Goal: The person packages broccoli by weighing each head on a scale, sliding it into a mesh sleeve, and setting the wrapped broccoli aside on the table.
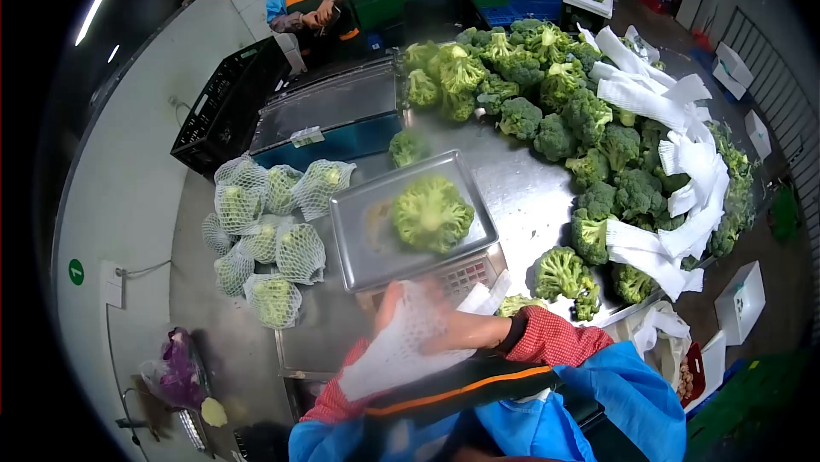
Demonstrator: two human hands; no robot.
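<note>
In front of me a broccoli head (433, 213) lies stem side up on the metal tray (354, 261) of a weighing scale (470, 274). Just below the tray, a white foam net sleeve (393, 347) is drawn over my left hand (389, 301) and forearm. The left fingers are partly covered and smeared by motion. My right hand (453, 330) closes on the sleeve from the right, its fingertips blurred. Left of the tray sits a group of netted broccoli heads (301, 253). A smaller broccoli piece (404, 148) lies behind the tray.
A large broccoli pile (555, 78) covers the back and right of the metal table (521, 197). More foam sleeves (692, 172) are strewn over it. A black crate (226, 103) stands at the back left. Beyond the table is another person (312, 1), hands together.
</note>
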